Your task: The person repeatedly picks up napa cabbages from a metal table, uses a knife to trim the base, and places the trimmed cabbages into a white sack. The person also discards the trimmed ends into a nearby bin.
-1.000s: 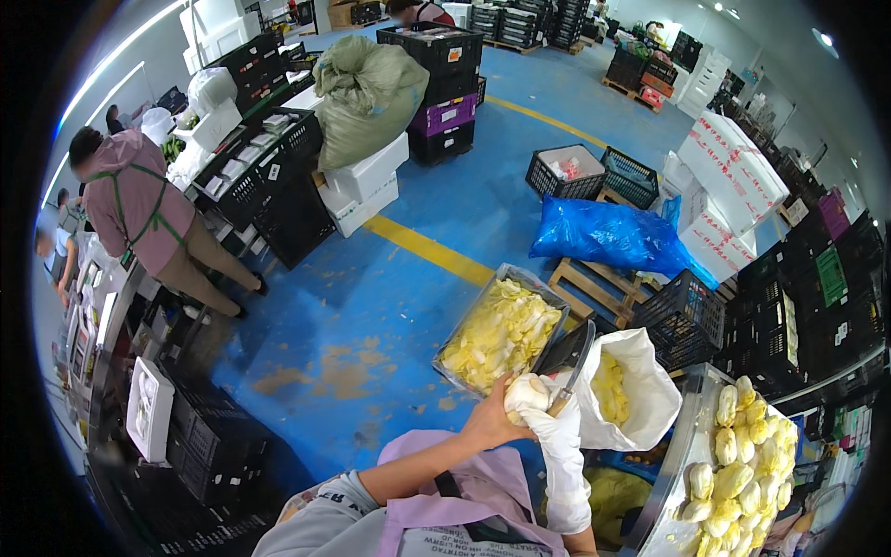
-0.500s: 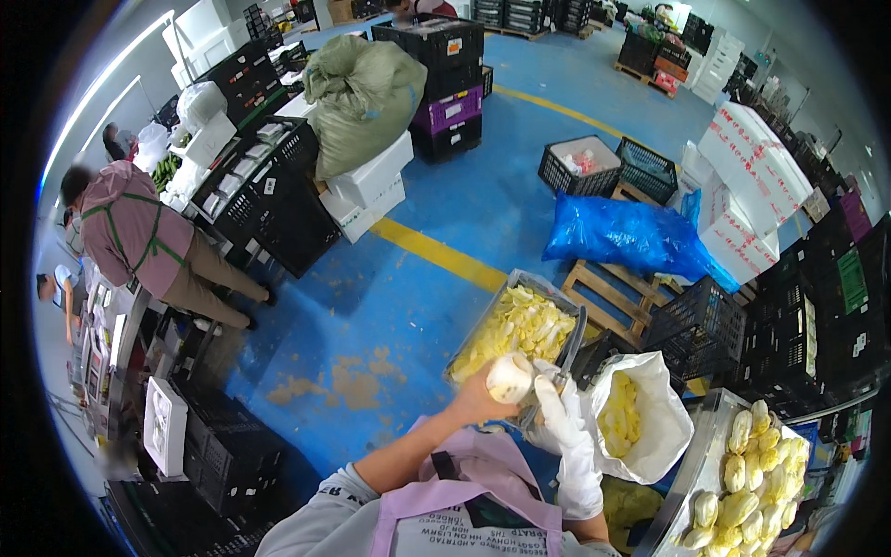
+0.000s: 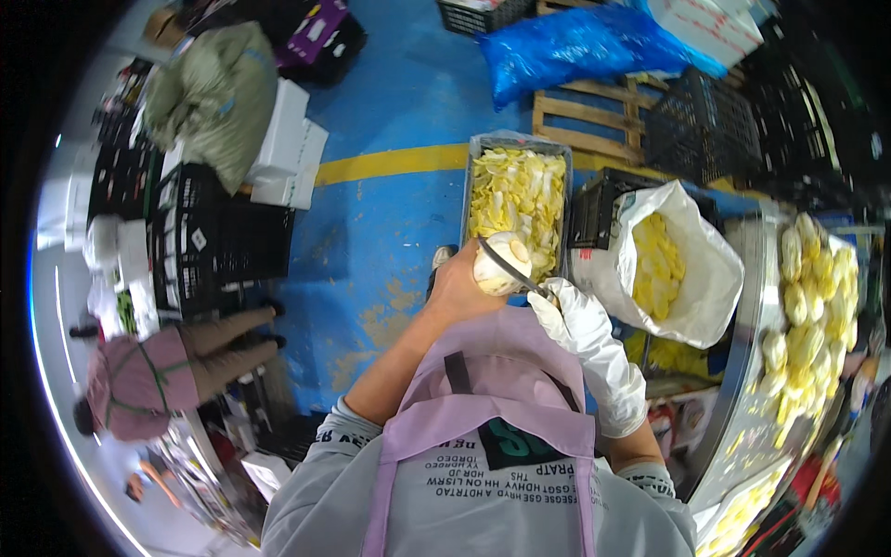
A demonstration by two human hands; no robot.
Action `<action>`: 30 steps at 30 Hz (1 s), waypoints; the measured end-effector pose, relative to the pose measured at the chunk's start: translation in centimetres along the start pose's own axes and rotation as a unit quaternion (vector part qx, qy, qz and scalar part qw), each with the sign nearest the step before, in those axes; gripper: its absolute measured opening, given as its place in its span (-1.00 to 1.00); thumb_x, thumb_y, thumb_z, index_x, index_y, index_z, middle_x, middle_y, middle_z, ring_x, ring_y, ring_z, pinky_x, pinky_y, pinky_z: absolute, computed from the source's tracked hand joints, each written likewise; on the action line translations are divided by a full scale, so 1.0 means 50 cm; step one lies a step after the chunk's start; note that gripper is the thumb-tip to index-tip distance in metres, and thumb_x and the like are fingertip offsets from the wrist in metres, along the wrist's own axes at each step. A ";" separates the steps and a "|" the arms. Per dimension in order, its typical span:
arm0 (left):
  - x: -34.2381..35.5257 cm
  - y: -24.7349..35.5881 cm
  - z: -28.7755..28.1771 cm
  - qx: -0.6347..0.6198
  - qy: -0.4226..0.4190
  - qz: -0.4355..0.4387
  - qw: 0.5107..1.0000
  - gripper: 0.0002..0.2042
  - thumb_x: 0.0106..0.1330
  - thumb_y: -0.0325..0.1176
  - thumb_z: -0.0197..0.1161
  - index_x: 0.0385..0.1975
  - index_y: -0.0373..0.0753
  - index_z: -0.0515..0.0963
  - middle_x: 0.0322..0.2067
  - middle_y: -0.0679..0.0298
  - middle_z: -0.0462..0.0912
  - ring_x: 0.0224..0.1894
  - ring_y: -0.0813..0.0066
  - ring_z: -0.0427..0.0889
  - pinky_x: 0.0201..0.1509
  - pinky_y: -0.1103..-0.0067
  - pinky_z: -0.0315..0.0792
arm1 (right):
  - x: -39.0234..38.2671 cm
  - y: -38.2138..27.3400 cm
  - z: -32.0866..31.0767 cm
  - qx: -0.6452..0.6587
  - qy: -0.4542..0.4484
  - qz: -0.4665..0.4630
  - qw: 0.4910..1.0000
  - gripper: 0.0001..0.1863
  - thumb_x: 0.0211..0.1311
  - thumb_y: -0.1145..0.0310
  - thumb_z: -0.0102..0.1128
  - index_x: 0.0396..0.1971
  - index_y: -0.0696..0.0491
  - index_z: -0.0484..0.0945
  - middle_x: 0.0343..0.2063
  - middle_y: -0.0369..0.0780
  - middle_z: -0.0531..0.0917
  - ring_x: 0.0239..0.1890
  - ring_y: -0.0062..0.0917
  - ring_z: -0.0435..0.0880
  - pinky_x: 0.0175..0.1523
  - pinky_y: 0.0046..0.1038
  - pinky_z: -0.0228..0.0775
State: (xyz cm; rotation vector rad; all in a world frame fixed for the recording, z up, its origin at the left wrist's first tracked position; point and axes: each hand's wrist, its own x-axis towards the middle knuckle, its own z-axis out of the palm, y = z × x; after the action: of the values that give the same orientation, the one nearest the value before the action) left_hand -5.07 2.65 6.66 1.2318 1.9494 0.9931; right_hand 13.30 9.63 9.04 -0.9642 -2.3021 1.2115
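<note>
My bare left hand (image 3: 453, 286) is wrapped round a small Chinese cabbage (image 3: 491, 278), its pale cut base turned up. In my right hand (image 3: 568, 320), which wears a white glove, is a knife (image 3: 509, 266). Its dark blade lies across the cabbage's base. Just beyond both hands stands a lined grey crate (image 3: 468, 190) filled with loose yellow cabbage leaves (image 3: 520, 195). The knife's handle is mostly hidden in the glove.
To the right, an open white sack (image 3: 719, 265) holds yellow leaves, beside a metal table (image 3: 750, 311) with several cabbages (image 3: 806, 311). A wooden pallet (image 3: 587, 110) and blue bag (image 3: 585, 51) lie beyond. A person (image 3: 144, 385) stands at the left near black crates (image 3: 227, 246).
The view has swung down and turned, so the crate now appears straight ahead. The knife blade now shows plainly across the cabbage's base. Both hands keep their hold.
</note>
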 end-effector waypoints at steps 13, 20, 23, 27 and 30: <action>0.166 -0.150 -0.133 -0.044 -0.315 -0.035 0.947 -0.39 -0.31 -0.32 0.43 -0.12 -0.31 0.42 -0.19 0.20 0.57 -0.15 0.44 0.56 -0.05 0.54 0.42 | 0.110 -0.008 0.187 -0.037 0.095 0.058 0.993 -0.83 0.04 0.30 0.17 -0.37 0.03 0.51 -0.54 -0.16 0.58 -0.58 -0.22 0.54 -0.50 -0.35 0.39; 0.194 -0.190 -0.160 -0.109 -0.371 -0.044 0.921 -0.34 -0.32 -0.37 0.40 -0.05 -0.31 0.40 -0.16 0.22 0.56 -0.13 0.46 0.54 -0.01 0.53 0.40 | 0.132 0.036 0.240 0.026 0.090 0.188 0.978 -0.81 0.10 0.27 0.10 -0.29 0.00 0.52 -0.46 -0.13 0.59 -0.41 -0.19 0.57 -0.35 -0.32 0.41; 0.202 -0.173 -0.172 -0.128 -0.360 0.002 0.924 -0.32 -0.31 -0.37 0.40 -0.03 -0.32 0.38 -0.16 0.20 0.55 -0.11 0.45 0.53 0.00 0.53 0.39 | 0.072 0.177 0.269 -0.084 0.100 0.244 0.961 -0.73 0.24 0.12 -0.04 -0.32 0.01 0.51 -0.54 -0.08 0.56 -0.48 -0.19 0.55 -0.47 -0.28 0.35; 0.219 -0.148 -0.142 -0.107 -0.306 -0.077 0.943 -0.28 -0.30 -0.37 0.43 0.01 -0.33 0.33 -0.14 0.17 0.53 -0.09 0.42 0.52 0.01 0.52 0.39 | 0.096 0.154 0.240 0.184 0.125 0.371 0.902 -0.69 0.23 0.12 0.03 -0.35 0.09 0.49 -0.59 -0.23 0.50 -0.59 -0.46 0.45 -0.45 -0.48 0.28; 0.223 -0.162 -0.106 -0.058 -0.263 -0.106 0.957 -0.21 -0.36 -0.29 0.48 0.02 -0.32 0.29 -0.14 0.12 0.53 -0.06 0.33 0.52 0.02 0.49 0.38 | 0.168 0.083 0.233 0.330 0.163 0.380 0.849 -0.86 0.09 0.42 0.20 -0.36 0.12 0.50 -0.51 -0.35 0.55 -0.44 -0.70 0.50 -0.32 -0.66 0.38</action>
State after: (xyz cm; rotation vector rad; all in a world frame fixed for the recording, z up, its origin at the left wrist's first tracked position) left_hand -17.19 9.22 1.43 1.0599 1.5386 0.5831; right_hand 2.20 10.59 -0.92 -1.6710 -1.0713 1.7730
